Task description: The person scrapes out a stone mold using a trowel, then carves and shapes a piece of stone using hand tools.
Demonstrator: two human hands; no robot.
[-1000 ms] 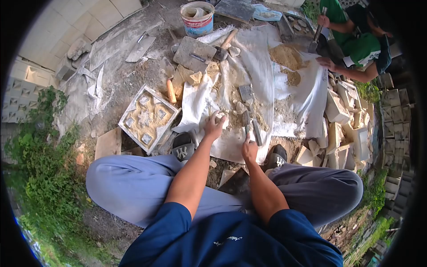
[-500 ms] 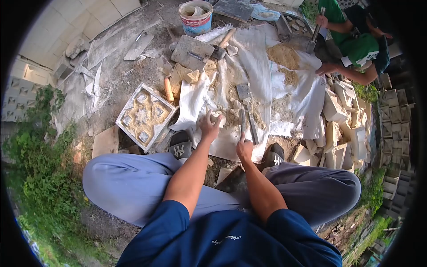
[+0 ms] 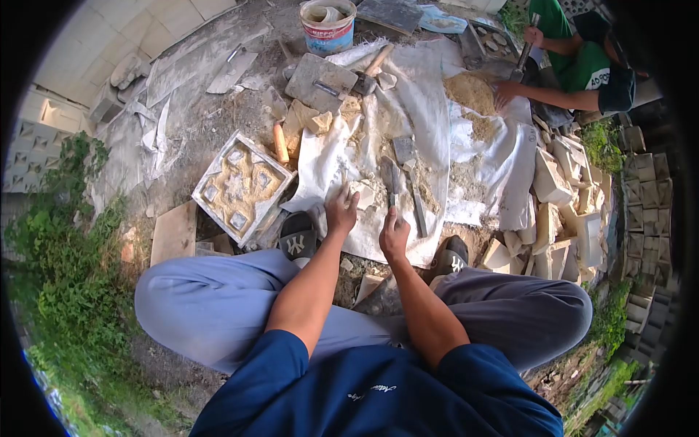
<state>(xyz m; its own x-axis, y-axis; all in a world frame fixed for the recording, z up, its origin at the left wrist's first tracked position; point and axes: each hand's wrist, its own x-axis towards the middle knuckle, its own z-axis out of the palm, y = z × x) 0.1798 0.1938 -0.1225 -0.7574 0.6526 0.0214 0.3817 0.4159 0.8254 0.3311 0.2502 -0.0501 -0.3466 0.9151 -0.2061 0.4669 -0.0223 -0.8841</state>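
On the white sack cloth [image 3: 429, 102] in front of me, my left hand [image 3: 341, 211] grips a pale, broken stone piece [image 3: 362, 194], thumb and fingers against its left side. My right hand [image 3: 394, 234] is closed round the handle of a narrow flat-bladed metal tool [image 3: 389, 173], its blade pointing away from me. That blade is just right of the stone piece, apart from it. Right of it lies a long metal bar [image 3: 419, 205], close to a flat dark metal piece [image 3: 404, 150]. Crumbs and sandy dust surround both hands.
To the left stands a square frame [image 3: 205, 191] with a sandy pattern inside. An orange handle [image 3: 281, 143], a wooden-handled hammer [image 3: 377, 62] and a bucket [image 3: 328, 33] are farther back. Broken blocks [image 3: 553, 178] heap up at right. A co-worker's hand [image 3: 507, 93] is by the sand [image 3: 470, 91].
My right hand has drawn back slightly towards me, and the tool's blade has turned to show its flat face. The co-worker's lower hand has moved left, onto the sand's edge.
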